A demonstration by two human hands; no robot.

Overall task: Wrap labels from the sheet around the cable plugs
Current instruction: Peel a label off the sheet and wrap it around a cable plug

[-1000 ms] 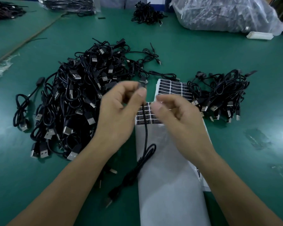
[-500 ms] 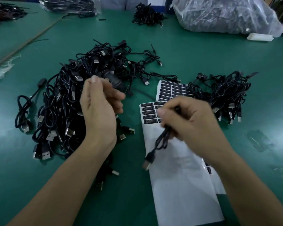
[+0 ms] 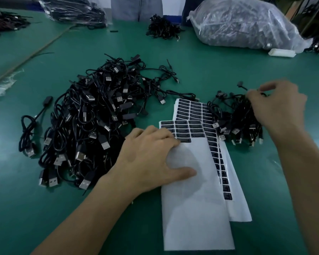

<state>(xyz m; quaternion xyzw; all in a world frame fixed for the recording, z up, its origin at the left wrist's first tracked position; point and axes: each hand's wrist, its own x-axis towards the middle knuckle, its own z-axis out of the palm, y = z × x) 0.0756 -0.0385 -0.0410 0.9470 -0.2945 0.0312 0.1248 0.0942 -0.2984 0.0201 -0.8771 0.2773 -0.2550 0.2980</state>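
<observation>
Left hand (image 3: 149,159) presses label sheet (image 3: 195,208); print illegible.

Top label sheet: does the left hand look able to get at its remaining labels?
Likely yes: the left hand rests on the top label sheet, fingertips at its lowest row of labels, nothing covering them.

Mostly peeled white label sheet (image 3: 195,199) flat on table, black labels (image 3: 182,130) at top; cables (image 3: 85,126) piled left, smaller, perhaps labelled, pile (image 3: 241,118) right

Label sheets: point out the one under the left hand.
The top sheet, mostly bare white backing with labels only at its far end, lies under the left hand. The lower sheets fan out to its right.
</observation>
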